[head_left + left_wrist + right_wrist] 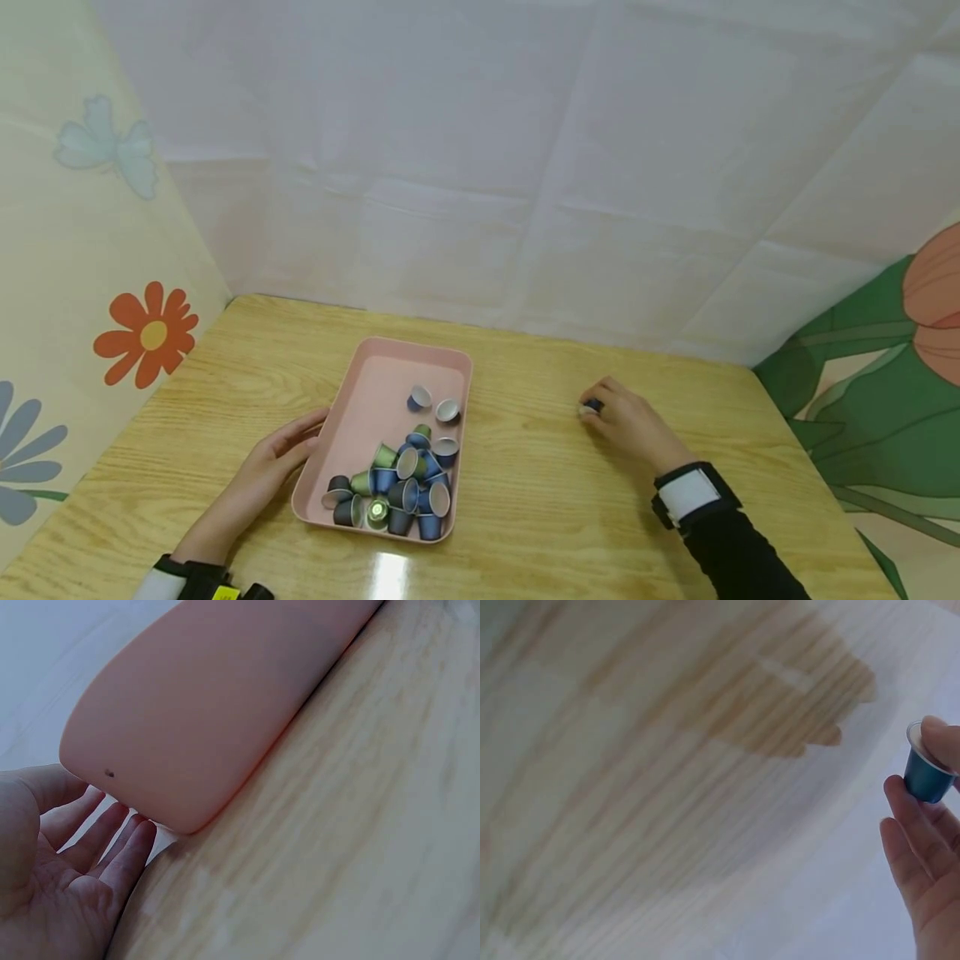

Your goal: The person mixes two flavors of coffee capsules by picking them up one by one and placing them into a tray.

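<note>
A pink tray (367, 392) lies on the table, with several coffee capsules (405, 492) in blue, green and dark tones heaped toward its near end. My left hand (273, 458) is at the tray's left side. In the left wrist view its fairly straight fingers touch the outer tray wall (195, 712). Well to the right of the tray, my right hand (630, 423) pinches one blue coffee capsule (927, 780) between thumb and fingers. The thumb presses on the capsule's pale lid, and its base faces the fingers.
The wooden table (525, 500) reaches back to a white cloth wall (480, 167). Patterned panels with flowers stand at the left and right. Two capsules (447, 411) sit apart from the heap, nearer the tray's middle right.
</note>
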Tool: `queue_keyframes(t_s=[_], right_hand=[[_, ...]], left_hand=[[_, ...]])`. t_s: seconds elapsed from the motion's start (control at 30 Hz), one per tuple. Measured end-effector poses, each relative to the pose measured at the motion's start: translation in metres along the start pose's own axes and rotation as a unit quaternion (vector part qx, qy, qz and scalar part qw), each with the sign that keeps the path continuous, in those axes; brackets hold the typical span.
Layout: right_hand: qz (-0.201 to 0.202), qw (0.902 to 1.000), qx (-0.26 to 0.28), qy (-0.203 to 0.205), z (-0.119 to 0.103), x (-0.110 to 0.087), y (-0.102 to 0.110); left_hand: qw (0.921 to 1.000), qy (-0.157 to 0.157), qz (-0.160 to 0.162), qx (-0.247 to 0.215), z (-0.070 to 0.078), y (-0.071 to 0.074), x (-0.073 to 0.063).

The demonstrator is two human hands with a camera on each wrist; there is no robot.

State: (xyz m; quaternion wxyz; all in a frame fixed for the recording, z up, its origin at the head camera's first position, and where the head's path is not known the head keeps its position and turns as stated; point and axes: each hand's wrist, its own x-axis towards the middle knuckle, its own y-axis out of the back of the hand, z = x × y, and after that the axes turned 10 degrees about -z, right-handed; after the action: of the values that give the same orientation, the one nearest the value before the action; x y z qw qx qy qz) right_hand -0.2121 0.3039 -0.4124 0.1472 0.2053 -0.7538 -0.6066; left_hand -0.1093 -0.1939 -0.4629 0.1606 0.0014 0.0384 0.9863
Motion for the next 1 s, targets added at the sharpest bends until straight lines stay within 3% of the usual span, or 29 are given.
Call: queue_keyframes(t_s=[0.33,0.6,0.83,1.0], right_hand=[[0.008,0.9990,-0.011,0.042,-0.021,0.004,-0.003],[-0.010,0.9959,-0.020,0.088,-0.052,0.004,-0.002],[0.046,0.9872,-0.006,0.153,-0.082,0.003,-0.002],[0.101,0.9748,0.005,0.199,-0.103,-0.001,-0.001]], left_hand=[[1.0000,0.007,0.003,0.005,-0.001,0.000,-0.001],[0.9999,0.010,0.006,0.012,0.000,0.000,0.000],[0.9999,0.013,0.006,0.008,0.001,0.000,-0.001],[0.9999,0.010,0.005,0.009,0.001,0.000,-0.001]])
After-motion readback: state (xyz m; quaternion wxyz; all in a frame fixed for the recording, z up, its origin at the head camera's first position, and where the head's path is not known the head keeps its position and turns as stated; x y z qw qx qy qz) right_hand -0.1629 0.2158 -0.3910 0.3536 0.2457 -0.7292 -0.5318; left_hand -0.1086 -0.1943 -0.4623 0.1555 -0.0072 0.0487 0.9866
